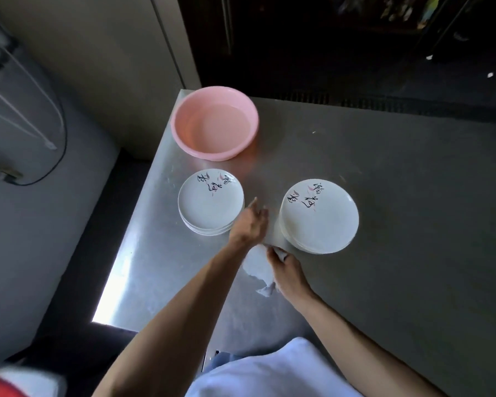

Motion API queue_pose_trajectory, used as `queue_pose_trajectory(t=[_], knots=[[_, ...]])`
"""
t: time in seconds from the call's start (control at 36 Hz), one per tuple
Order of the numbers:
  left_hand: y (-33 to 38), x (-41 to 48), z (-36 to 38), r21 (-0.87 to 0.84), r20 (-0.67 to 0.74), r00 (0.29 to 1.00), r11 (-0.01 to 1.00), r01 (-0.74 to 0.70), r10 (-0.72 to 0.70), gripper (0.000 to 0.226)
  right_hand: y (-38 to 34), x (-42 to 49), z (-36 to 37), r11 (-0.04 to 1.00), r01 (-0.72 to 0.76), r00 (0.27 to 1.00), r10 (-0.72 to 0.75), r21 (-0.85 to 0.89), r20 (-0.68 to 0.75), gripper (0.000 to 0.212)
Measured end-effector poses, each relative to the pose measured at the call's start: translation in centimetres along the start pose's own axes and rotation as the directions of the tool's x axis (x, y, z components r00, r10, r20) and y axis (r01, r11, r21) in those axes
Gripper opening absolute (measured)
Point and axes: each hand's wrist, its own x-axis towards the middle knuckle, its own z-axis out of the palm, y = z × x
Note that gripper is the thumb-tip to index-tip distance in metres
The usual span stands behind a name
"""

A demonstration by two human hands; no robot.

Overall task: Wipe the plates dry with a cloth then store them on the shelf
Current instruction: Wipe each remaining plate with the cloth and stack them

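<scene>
**Cloth in one hand, two piles of plates on the table**

Closest of all is the person's white top (269, 371), low in the view. Both bare arms reach out from it over a grey metal table (398, 181).

The right hand (288, 275) is the nearer one. Its fingers are curled tight round a white cloth (257, 265). The cloth is crumpled, and part of it spreads out to the left of the hand, low over the table. It sits between the two piles of plates, a bit closer to the person than they are.

The left hand (248, 224) is a little farther out. Its fingers are straight and spread, and it holds nothing. The fingertips are just beside the right edge of the left pile. I cannot tell if they touch it.

The left pile of plates (209, 204) and the right pile of plates (320, 219) both rest on the table, apart from each other. The plates are white and round, and each top plate has dark writing and small pink marks near its far edge.

Past the left pile, near the far left corner of the table, stands a pink bowl (181, 133). It looks like it has water in it.

Behind the table it is dark, and I cannot make out much there.
</scene>
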Motion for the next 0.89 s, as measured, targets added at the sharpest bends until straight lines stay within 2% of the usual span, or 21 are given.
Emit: queue_pose_trajectory(t=[0.17,0.25,0.36,0.42,0.5,0.58,0.64,0.78,0.89], knots=[[-4.3,1.7,-7.9,-0.114,-0.225,0.96,0.983,0.144,-0.166,0.05,-2.7,1.7,3.0,0.99,-0.019,0.992,0.036,0.141,-0.12,0.033],[-7.0,2.1,-11.2,-0.113,-0.304,0.929,0.976,0.186,-0.213,0.064,-4.9,3.1,4.1,0.977,0.006,0.984,0.032,0.215,-0.173,0.035],[-10.1,2.4,-13.7,-0.173,-0.291,0.925,0.965,0.198,-0.243,0.059,-7.9,5.1,5.0,0.969,0.11,0.973,-0.06,0.222,-0.223,0.045],[-10.2,2.3,-14.2,-0.222,-0.26,0.93,0.954,0.202,-0.258,0.054,-8.9,6.6,5.4,0.966,0.09,0.976,-0.036,0.242,-0.216,0.045],[-10.1,2.6,-14.1,-0.3,-0.198,0.948,0.936,0.185,-0.251,0.036,-9.5,8.3,6.0,0.988,0.021,0.983,0.007,0.151,-0.183,0.039],[-10.6,3.1,-14.0,-0.358,-0.188,0.941,0.912,0.201,-0.281,0.039,-9.3,9.3,6.6,0.996,-0.024,0.991,0.035,0.086,-0.129,0.03],[-10.7,3.3,-14.1,-0.402,-0.184,0.936,0.892,0.206,-0.299,0.04,-9.2,9.5,6.8,0.997,-0.026,0.993,0.034,0.07,-0.115,0.036],[-10.9,3.7,-13.9,-0.508,-0.193,0.92,0.837,0.203,-0.341,0.023,-10.0,8.8,7.0,0.996,-0.058,0.981,0.071,0.075,-0.183,0.04],[-11.4,3.5,-13.2,-0.478,-0.226,0.924,0.861,0.172,-0.31,0.019,-11.3,7.3,6.4,0.991,-0.12,0.975,0.13,0.062,-0.179,0.038]])
